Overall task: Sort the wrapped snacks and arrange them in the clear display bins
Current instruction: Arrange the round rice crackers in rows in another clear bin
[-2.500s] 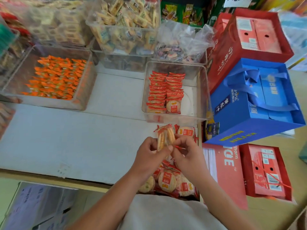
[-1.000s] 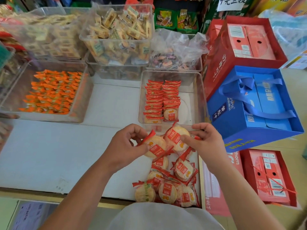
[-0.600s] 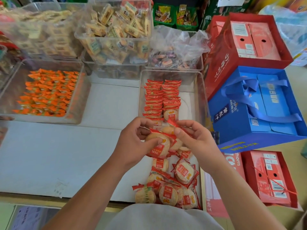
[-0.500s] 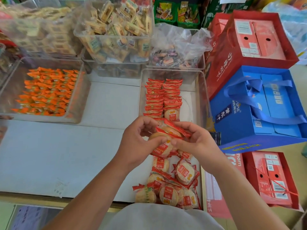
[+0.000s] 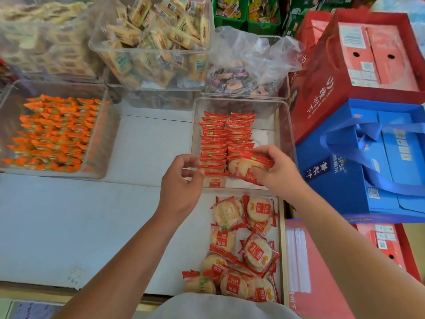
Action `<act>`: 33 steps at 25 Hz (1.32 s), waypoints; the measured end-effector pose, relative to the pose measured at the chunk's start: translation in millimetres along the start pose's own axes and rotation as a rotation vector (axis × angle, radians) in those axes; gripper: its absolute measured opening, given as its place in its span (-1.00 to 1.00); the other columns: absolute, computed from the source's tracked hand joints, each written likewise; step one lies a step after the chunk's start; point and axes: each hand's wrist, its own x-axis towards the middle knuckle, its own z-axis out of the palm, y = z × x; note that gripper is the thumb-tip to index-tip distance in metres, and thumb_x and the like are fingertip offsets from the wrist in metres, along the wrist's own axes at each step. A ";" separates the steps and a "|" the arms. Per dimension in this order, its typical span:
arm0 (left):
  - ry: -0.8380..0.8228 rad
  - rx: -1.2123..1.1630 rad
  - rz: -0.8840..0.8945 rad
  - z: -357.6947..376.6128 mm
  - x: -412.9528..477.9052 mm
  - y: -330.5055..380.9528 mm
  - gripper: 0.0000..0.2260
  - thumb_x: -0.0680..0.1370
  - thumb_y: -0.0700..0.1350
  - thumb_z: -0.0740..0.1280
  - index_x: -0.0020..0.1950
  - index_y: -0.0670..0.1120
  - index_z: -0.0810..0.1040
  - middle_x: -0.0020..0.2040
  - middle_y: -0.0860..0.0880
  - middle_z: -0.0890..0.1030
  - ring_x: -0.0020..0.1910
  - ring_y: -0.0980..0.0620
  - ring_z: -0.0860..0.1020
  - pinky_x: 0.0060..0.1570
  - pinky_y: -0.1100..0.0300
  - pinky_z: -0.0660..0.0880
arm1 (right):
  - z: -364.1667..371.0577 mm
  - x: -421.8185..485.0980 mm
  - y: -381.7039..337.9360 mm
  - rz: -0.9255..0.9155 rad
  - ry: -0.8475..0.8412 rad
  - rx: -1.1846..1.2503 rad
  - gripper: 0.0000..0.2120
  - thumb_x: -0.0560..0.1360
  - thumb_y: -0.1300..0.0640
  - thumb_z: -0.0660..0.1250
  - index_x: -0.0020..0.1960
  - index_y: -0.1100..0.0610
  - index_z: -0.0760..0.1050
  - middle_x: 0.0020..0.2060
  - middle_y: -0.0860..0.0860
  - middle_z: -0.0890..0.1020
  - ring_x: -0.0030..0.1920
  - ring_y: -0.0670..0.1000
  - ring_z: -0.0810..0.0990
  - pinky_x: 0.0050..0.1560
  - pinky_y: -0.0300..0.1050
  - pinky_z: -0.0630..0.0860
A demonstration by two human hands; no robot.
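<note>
Snacks (image 5: 216,143) fill two rows in one clear bin (image 5: 285,125). Right hand (image 5: 276,173) grip holds two packs (image 5: 250,168); left hand (image 5: 181,183) grip is loose and empty. About nine loose packs (image 5: 259,253) lie on the near worktop (image 5: 69,222).

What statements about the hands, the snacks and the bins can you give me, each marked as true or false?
1. The right hand holds red-wrapped crackers over the clear bin. True.
2. The crackers inside that bin lie in a loose heap. False: they stand in two neat rows.
3. More loose crackers lie on the counter, nearer the person than the bin. True.
4. The orange-wrapped snacks share that bin. False: they fill a separate bin to the left.
5. The blue gift box stands left of the clear bin. False: it stands to the right.
</note>
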 end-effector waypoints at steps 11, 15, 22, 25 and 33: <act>0.047 0.252 0.044 1.2 31.5 -43.1 -0.75 0.58 -0.11 0.42 0.26 0.02 0.57 0.05 0.13 0.59 -0.04 0.24 0.54 -0.10 0.33 0.51 | 42.3 73.8 48.1 0.076 -0.146 -0.555 -0.59 0.47 0.14 0.50 0.27 -0.05 0.49 0.10 -0.01 0.52 0.04 0.06 0.57 -0.02 -0.03 0.55; 0.082 0.201 0.014 -7.1 22.4 -51.1 -0.77 0.58 -0.14 0.42 0.23 0.03 0.57 0.02 0.11 0.59 -0.07 0.19 0.56 -0.10 0.27 0.53 | 37.7 65.0 34.9 0.146 -0.090 -0.554 -0.54 0.42 -0.08 0.54 0.20 -0.06 0.40 0.02 -0.09 0.55 -0.01 0.02 0.59 -0.14 -0.04 0.53; -0.081 0.176 -0.126 -7.0 -55.6 -92.7 -0.87 0.60 -0.14 0.41 0.12 0.04 0.60 -0.01 0.15 0.64 -0.07 0.21 0.59 -0.04 0.27 0.52 | 27.4 -47.4 8.3 -0.024 0.127 -0.496 -0.79 0.54 -0.18 0.42 0.10 -0.12 0.53 0.01 -0.23 0.53 0.00 -0.10 0.54 -0.13 -0.02 0.57; -0.361 0.307 -0.179 1.1 -94.6 -119.9 -0.85 0.59 -0.05 0.41 0.15 0.09 0.59 0.06 0.14 0.65 -0.04 0.20 0.59 0.06 0.22 0.52 | 46.8 -107.6 29.0 -0.010 0.068 -0.347 -0.84 0.53 -0.14 0.44 0.05 -0.12 0.58 -0.04 -0.22 0.61 -0.03 -0.15 0.58 -0.10 -0.04 0.59; -0.506 0.808 -0.154 -7.0 -168.5 -185.9 -0.29 0.44 0.06 0.48 0.56 0.05 0.33 0.44 0.03 0.37 0.39 -0.04 0.34 0.31 0.04 0.48 | 88.8 -227.5 132.3 0.265 -0.080 -0.364 -0.63 0.51 -0.09 0.47 0.27 -0.04 0.52 0.20 -0.06 0.56 0.06 -0.02 0.59 -0.06 -0.04 0.60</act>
